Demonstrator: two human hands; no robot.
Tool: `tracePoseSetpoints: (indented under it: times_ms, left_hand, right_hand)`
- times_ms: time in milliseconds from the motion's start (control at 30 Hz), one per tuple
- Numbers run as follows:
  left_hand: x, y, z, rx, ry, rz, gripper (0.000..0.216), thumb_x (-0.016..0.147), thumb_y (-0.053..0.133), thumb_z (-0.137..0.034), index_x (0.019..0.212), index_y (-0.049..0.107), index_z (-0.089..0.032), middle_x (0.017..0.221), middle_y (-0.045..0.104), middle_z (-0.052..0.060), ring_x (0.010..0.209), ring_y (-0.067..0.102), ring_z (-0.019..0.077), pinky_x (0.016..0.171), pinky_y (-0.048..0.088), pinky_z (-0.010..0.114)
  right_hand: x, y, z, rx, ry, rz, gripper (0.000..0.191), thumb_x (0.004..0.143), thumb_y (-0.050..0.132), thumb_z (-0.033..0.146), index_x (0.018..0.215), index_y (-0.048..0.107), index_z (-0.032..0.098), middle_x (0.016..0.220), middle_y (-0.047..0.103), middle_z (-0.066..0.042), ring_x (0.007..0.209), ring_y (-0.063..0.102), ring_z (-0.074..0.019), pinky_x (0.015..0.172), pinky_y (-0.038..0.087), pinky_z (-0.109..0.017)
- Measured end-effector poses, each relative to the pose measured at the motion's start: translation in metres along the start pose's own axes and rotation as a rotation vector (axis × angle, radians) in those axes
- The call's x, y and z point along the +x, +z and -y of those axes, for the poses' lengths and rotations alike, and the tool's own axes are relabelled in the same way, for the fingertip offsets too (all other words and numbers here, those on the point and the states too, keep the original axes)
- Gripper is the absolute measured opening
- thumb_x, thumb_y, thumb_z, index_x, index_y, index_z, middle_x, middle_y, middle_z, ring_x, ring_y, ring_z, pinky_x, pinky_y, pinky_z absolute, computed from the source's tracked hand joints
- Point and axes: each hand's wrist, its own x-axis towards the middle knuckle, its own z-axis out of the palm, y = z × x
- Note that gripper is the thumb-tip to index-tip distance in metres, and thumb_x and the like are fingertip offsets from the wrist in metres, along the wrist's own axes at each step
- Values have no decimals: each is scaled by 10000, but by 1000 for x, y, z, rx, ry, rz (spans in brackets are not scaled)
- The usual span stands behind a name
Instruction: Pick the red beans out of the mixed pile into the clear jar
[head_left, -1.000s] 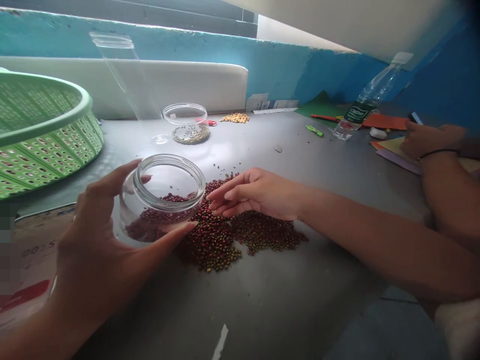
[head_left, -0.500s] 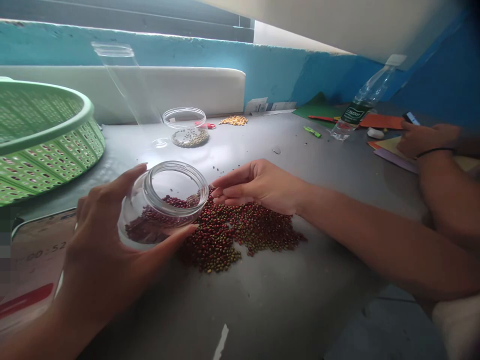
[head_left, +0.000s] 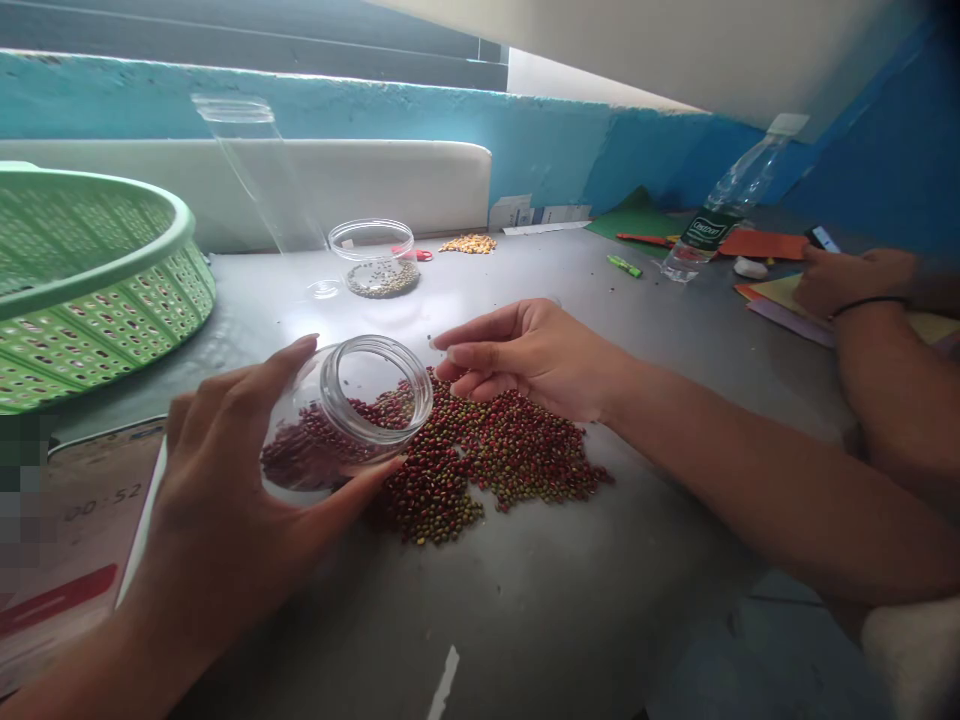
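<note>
My left hand (head_left: 232, 450) is wrapped around a clear jar (head_left: 296, 480). The jar lies tilted, its open mouth facing right and toward me. Dark red and green beans show in and through the glass; I cannot tell how many are inside. To the right of the jar's mouth, my right hand (head_left: 525, 350) hovers with thumb and forefinger pinched and the other fingers curled. Whatever the pinch holds, if anything, is too small to make out. Below it, a mixed pile of red and green beans (head_left: 525, 450) spreads over the grey table (head_left: 570, 600).
A round clear container (head_left: 371, 240) and a tall clear tube (head_left: 255, 170) stand behind. Corn kernels (head_left: 469, 244) lie at the back. A green basket (head_left: 172, 290) and a phone (head_left: 82, 540) are left. Right are a water bottle (head_left: 709, 225) and another person's hand (head_left: 832, 285).
The jar in my left hand has shifted right and tipped further toward my right hand. My right hand has risen slightly and moved right, its thumb and forefinger drawn closer together.
</note>
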Motion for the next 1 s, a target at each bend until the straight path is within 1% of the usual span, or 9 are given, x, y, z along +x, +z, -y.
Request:
tracePoseSetpoints:
  times_ms: [133, 200, 300, 367, 467, 567, 667, 833, 1000]
  left_hand:
    - [0, 0, -1, 23, 3, 2, 897, 646, 728, -657, 1407, 462, -264, 1275, 606, 85, 1170, 554, 335, 1072, 450, 500]
    - [-1, 1, -1, 38, 25, 3, 903, 651, 728, -653, 1422, 442, -279, 1282, 602, 76, 1169, 554, 328, 1075, 446, 495]
    - [-1, 1, 1, 54, 43, -2, 897, 663, 718, -653, 1429, 431, -286, 1287, 597, 74, 1164, 553, 325, 1072, 445, 490]
    - [-1, 1, 2, 59, 46, 1, 897, 664, 719, -652, 1430, 430, -285, 1282, 598, 72, 1157, 552, 326, 1063, 451, 485]
    - [-1, 1, 2, 68, 51, 11, 901, 670, 718, -649, 1437, 417, -286, 1281, 597, 70, 1152, 547, 328, 1056, 450, 482]
    - [-1, 1, 1, 74, 82, 16, 877, 688, 710, -639, 1437, 416, -290, 1277, 595, 72, 1150, 544, 326, 1050, 445, 484]
    - [0, 2, -2, 65, 117, 13, 857, 704, 699, -632, 1435, 419, -283, 1258, 602, 81, 1119, 557, 323, 1024, 450, 491]
    - [0, 2, -6, 34, 139, 11, 843, 706, 733, -567, 1436, 413, -293, 1267, 607, 83, 1100, 571, 310, 1017, 456, 481]
    - [1, 0, -7, 25, 85, 27, 861, 685, 716, -623, 1421, 436, -275, 1252, 612, 97, 1130, 568, 332, 1018, 465, 502]
  right_hand:
    - [-3, 6, 4, 162, 22, 45, 88, 884, 703, 169, 952, 750, 136, 867, 769, -44, 663, 701, -52, 620, 584, -98]
    - [-3, 9, 2, 169, 66, 55, 102, 886, 709, 200, 950, 743, 129, 859, 764, -46, 581, 649, -26, 530, 539, -68]
    - [0, 12, -4, 144, 86, 19, 144, 903, 695, 246, 983, 717, 129, 782, 738, -30, 431, 485, 4, 350, 368, -59]
    - [2, 13, -8, 121, 59, -7, 133, 924, 663, 243, 1014, 678, 147, 713, 702, -2, 393, 402, 0, 320, 283, -87]
    - [1, 17, -10, 7, -69, -45, 154, 922, 666, 275, 1031, 613, 180, 615, 626, 41, 406, 379, -29, 354, 269, -134]
    - [-4, 26, -11, -211, -331, -96, 162, 936, 643, 324, 1026, 576, 207, 552, 508, 73, 472, 397, -64, 424, 304, -178]
    - [-9, 38, -11, -393, -523, -73, 81, 992, 539, 288, 1044, 544, 227, 589, 448, 74, 544, 426, -85, 525, 357, -215]
    - [-12, 47, -11, -684, -508, -30, 139, 1017, 454, 285, 1140, 510, 253, 679, 488, 57, 631, 489, -111, 698, 427, -259]
    - [-15, 41, -5, -763, -515, -130, 181, 1038, 388, 336, 1184, 472, 271, 663, 420, 60, 581, 425, -126, 648, 391, -266]
